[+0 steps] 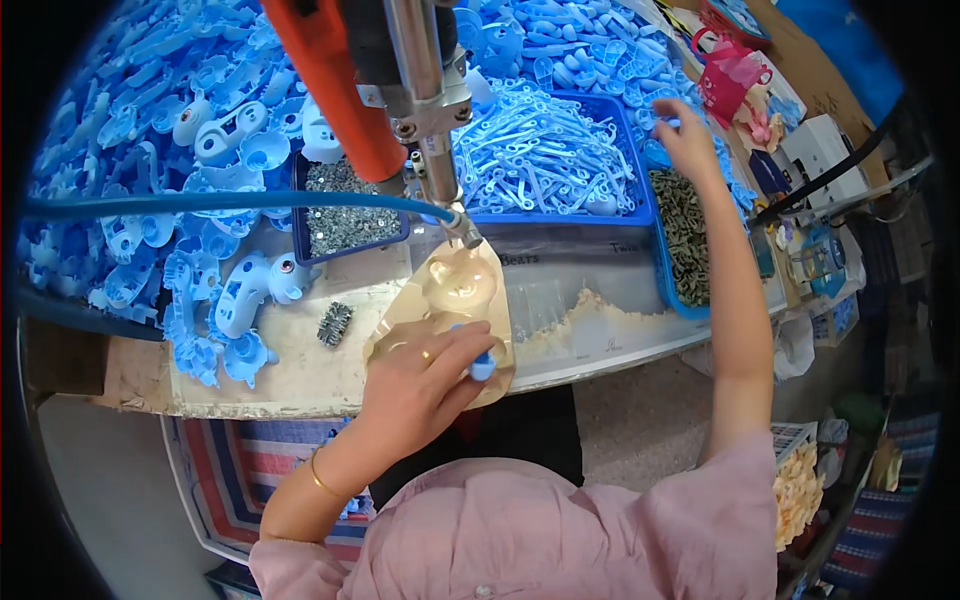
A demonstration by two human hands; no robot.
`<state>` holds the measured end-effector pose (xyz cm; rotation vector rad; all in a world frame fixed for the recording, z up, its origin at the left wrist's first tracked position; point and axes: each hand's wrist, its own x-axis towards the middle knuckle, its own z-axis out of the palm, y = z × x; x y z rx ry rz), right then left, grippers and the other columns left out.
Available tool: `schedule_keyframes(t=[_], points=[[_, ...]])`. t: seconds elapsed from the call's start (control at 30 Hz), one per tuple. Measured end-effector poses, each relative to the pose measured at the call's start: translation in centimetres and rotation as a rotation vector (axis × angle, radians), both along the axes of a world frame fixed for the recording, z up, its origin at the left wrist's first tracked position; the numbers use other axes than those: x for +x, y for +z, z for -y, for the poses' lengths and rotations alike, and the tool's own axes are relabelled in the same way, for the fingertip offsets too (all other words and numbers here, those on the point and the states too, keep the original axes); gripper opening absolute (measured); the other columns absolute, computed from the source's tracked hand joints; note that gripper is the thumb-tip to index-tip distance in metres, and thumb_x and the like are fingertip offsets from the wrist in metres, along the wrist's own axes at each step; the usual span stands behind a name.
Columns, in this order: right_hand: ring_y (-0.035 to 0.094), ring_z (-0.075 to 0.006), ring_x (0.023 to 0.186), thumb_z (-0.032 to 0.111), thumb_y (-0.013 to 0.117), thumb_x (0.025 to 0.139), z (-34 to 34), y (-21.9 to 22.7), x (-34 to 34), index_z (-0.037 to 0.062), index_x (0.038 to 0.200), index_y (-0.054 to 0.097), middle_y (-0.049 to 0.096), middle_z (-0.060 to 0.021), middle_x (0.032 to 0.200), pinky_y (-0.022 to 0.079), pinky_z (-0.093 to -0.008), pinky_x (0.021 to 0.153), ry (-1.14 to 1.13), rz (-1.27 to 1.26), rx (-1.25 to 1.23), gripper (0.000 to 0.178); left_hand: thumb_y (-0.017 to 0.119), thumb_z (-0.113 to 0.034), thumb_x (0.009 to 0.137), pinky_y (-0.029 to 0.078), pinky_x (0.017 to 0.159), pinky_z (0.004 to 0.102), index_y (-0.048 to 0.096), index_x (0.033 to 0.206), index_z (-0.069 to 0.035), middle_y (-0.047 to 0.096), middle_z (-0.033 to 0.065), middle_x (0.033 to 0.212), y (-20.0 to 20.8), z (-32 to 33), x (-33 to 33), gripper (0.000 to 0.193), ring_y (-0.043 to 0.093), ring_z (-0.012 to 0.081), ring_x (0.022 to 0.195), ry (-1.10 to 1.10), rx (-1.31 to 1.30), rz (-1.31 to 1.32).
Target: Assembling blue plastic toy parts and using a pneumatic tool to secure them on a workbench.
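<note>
On the beige moulded fixture (462,283) at the table's front edge, my left hand (425,375) is closed over a small blue plastic part (482,367). Most of that part is hidden under the fingers. My right hand (688,145) is stretched out to the far right, over the edge of a heap of blue plastic parts (590,50). Its thumb and forefinger are curved and apart, with blue showing between them; I see no piece clearly gripped. Directly above the fixture hangs the metal tip of a powered screwdriver (462,228).
A blue tray (645,205) holds thin blue arms. Beside it stands a bin of dark metal pieces (682,235). Screws fill a dark tray (350,215); a small cluster of springs or screws (335,324) lies nearer. Blue shells (130,180) pile up at left. An air hose (250,200) crosses.
</note>
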<state>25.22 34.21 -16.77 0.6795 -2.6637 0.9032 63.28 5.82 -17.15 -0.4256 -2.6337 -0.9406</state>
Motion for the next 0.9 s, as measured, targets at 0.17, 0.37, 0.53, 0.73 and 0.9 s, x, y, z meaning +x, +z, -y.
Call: schedule_keyframes(t=[0.17, 0.37, 0.53, 0.73, 0.9], points=[[0.062, -0.0391, 0.117, -0.005, 0.054, 0.083, -1.5, -4.3, -9.5, 0.0116, 0.131, 0.061, 0.063, -0.0191, 0.130, 0.050, -0.0453, 0.098, -0.029, -0.415, 0.393, 0.052, 0.080, -0.010, 0.077, 0.055, 0.079, 0.0381, 0.065, 0.124, -0.011, 0.068, 0.0076, 0.119, -2.0, 0.7, 1.9, 0.049, 0.067, 0.0287, 0.098, 0.010, -0.063, 0.032], [0.067, -0.0349, 0.109, 0.019, 0.066, 0.089, -2.3, -2.2, -9.5, 0.0074, 0.119, 0.065, 0.067, -0.0170, 0.120, 0.052, -0.0451, 0.091, -0.175, -0.623, 0.360, 0.032, 0.080, -0.022, 0.079, 0.054, 0.089, 0.0361, 0.062, 0.129, -0.007, 0.065, 0.0067, 0.123, -4.1, -1.1, 2.5, 0.055, 0.064, 0.0276, 0.106, 0.041, -0.062, -0.007], [0.071, -0.0193, 0.094, 0.036, 0.076, 0.088, 1.6, 3.4, 1.9, 0.0080, 0.113, 0.070, 0.069, -0.0090, 0.116, 0.054, -0.0333, 0.078, -0.259, -0.379, 0.187, 0.038, 0.076, -0.021, 0.083, 0.047, 0.106, 0.0438, 0.065, 0.116, -0.004, 0.065, 0.0079, 0.118, -5.5, -1.3, 2.6, 0.039, 0.059, 0.0273, 0.118, 0.094, -0.140, -0.070], [0.066, -0.0151, 0.093, 0.013, 0.073, 0.089, 10.0, 2.8, 20.1, 0.0040, 0.117, 0.066, 0.068, -0.0060, 0.115, 0.052, -0.0281, 0.083, 0.470, 0.504, -0.381, 0.030, 0.078, -0.018, 0.081, 0.053, 0.096, 0.0427, 0.066, 0.110, -0.005, 0.067, 0.0081, 0.115, -6.3, 0.0, 4.6, 0.034, 0.063, 0.0271, 0.111, 0.109, -0.072, -0.156], [0.066, -0.0228, 0.094, 0.012, 0.075, 0.082, 13.9, -1.2, 29.7, 0.0047, 0.108, 0.065, 0.067, -0.0119, 0.125, 0.054, -0.0340, 0.076, 0.949, 0.392, 0.039, 0.029, 0.077, -0.010, 0.079, 0.057, 0.078, 0.0371, 0.070, 0.101, -0.005, 0.071, 0.0076, 0.100, -5.3, 2.6, 7.5, 0.024, 0.068, 0.0255, 0.092, 0.115, 0.002, -0.402]])
